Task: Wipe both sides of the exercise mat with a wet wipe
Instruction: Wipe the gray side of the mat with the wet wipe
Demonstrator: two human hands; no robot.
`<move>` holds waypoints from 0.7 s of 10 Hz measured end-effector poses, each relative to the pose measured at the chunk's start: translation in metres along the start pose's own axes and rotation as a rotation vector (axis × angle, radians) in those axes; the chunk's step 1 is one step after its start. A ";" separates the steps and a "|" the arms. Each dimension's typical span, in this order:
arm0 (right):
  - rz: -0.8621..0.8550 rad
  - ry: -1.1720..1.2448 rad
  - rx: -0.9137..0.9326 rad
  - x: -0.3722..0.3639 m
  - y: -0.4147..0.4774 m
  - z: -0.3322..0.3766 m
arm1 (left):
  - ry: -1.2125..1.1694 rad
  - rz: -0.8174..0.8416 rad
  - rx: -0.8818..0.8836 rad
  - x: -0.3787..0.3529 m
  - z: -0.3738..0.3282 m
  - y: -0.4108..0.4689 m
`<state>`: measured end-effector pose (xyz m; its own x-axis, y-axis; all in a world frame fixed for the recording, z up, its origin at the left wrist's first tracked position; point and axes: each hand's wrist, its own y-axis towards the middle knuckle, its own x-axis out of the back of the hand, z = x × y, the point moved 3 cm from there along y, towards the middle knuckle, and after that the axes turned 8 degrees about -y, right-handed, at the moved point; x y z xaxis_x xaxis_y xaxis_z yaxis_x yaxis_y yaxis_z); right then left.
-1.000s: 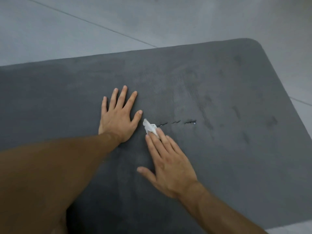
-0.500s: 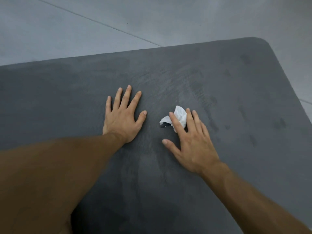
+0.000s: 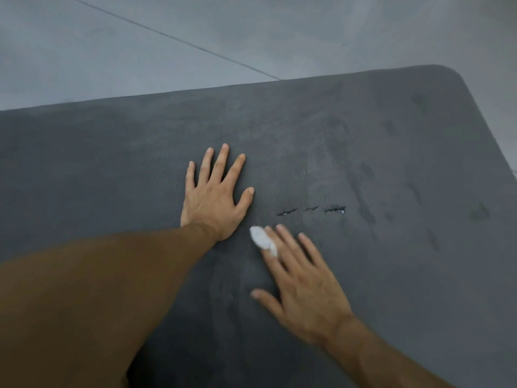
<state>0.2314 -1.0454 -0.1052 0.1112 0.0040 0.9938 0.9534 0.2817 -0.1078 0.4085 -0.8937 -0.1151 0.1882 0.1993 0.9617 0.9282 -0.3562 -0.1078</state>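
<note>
step: wiping exercise mat (image 3: 112, 163) top | right hand (image 3: 302, 289) is pressing wet wipe (image 3: 261, 239) under straight fingers (image 3: 292, 245) (blurred) | left hand (image 3: 215, 200) is bracing, spread flat | next: likely rightward strokes

On the mat (image 3: 391, 275), left hand (image 3: 214, 201) lies beside right hand (image 3: 305, 289), wipe (image 3: 261, 238) under its fingers (image 3: 288, 239).

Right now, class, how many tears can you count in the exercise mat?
3 tears in a row on the exercise mat: first tear nearest the left hand, middle tear, third tear farthest right. The arms may hide more.
</note>
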 end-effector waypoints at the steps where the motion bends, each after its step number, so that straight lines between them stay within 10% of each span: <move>1: -0.042 -0.042 -0.252 0.001 0.011 -0.062 | 0.005 0.009 -0.004 0.001 -0.001 0.001; 3: -0.001 -0.033 -0.563 0.006 0.013 -0.139 | 0.000 0.012 -0.011 0.000 0.000 0.001; 7: 0.019 0.047 0.064 -0.003 -0.034 0.045 | 0.009 0.016 -0.011 0.001 0.001 0.001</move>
<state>0.1862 -1.0116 -0.1036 0.1431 -0.0346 0.9891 0.9314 0.3426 -0.1228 0.4096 -0.8933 -0.1147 0.1997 0.1856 0.9621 0.9214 -0.3696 -0.1199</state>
